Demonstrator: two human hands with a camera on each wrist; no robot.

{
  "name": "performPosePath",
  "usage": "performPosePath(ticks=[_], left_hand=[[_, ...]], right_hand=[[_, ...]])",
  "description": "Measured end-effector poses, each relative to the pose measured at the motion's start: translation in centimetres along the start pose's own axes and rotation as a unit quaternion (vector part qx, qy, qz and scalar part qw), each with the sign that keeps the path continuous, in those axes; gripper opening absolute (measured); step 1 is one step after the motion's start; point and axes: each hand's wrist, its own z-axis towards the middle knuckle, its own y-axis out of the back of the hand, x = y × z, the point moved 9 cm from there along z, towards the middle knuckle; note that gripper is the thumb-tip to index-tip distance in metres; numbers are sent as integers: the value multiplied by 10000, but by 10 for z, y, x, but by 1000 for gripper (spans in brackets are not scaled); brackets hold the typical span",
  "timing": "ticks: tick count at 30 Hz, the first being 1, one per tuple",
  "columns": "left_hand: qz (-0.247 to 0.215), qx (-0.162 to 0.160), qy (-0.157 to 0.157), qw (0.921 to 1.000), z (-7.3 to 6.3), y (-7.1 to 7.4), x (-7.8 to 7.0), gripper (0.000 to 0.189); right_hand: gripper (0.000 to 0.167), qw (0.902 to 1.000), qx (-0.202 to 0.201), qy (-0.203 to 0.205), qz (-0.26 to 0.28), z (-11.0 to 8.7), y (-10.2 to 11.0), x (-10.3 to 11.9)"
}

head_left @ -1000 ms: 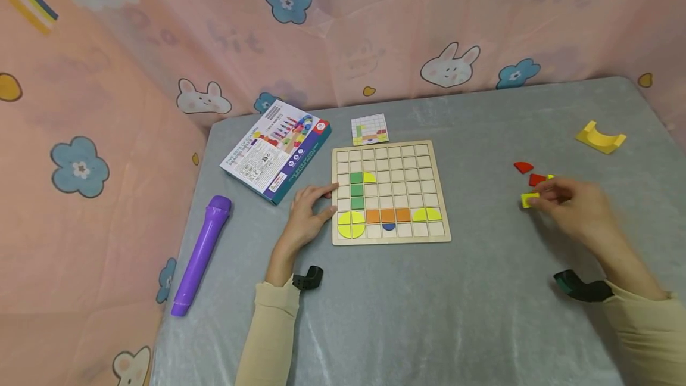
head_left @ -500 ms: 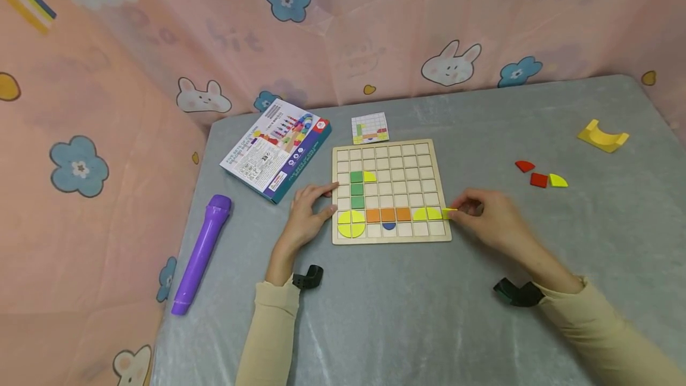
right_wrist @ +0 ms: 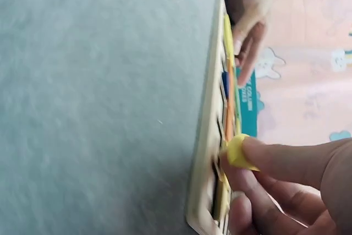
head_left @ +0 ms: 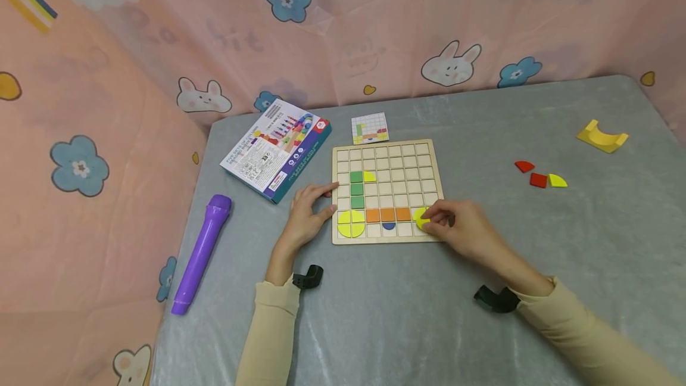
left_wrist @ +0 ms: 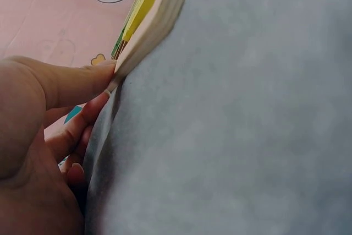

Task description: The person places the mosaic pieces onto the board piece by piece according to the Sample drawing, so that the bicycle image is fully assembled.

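Note:
A square wooden grid board (head_left: 396,165) lies on the table, with green, orange, yellow and blue tiles set in its cells. My right hand (head_left: 471,228) is over the board's lower right corner. Between its thumb and forefinger it pinches a yellow quarter-circle tile (right_wrist: 237,152), just above the cells in the right wrist view. The fingers partly hide the yellow tiles there. My left hand (head_left: 308,214) rests at the board's left edge, thumb and forefinger touching the wood. In the left wrist view its thumb (left_wrist: 82,82) presses against the rim.
Right of the board lie two red tiles (head_left: 538,180) and a yellow quarter-circle tile (head_left: 558,180). Farther back is a yellow arch block (head_left: 602,137). A pattern card (head_left: 370,128) sits behind the board. A printed box (head_left: 276,151) and a purple microphone-shaped toy (head_left: 202,255) lie to the left.
My right hand has picked up a yellow tile from beside the red ones and carried it left over the board's lower right cells. The left hand has stayed at the board's edge.

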Motion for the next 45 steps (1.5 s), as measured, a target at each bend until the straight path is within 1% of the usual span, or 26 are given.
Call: performPosePath(ticks=[7,13,17,22,28,33,37,40,42,45], left_hand=[[-14,1,-4,10000,1,0,1,48],[27,3,-18,10000,1,0,1,47],[18,3,-18,10000,1,0,1,47],[13,15,-5,10000,1,0,1,47],[15,17,6,10000,1,0,2,47],[28,24,-30,10000,0,0,0,47],[4,16,-39,10000,0,0,0,48],[6,7,-42,10000,0,0,0,48],[20,15,-45,10000,0,0,0,48],[10,20,-29,10000,0,0,1,48]], right_hand=[[7,9997,-221,-36,-63,2,-5,0],[6,9997,-263,4,-16,5,-7,-1],[14,9993,-338,34,-131,7,-5,-3],[29,9993,-306,-71,-188,9,-5,-6],[36,9991,-309,-235,-197,8,-2,-12],[43,9979,-294,-474,-342,5,13,-33],[53,9958,-208,-708,-533,1,32,-53],[57,9938,-220,-835,-697,-3,48,-67],[57,9925,-291,-821,-859,-5,60,-76],[53,9919,-438,-601,-1034,-6,75,-85]])
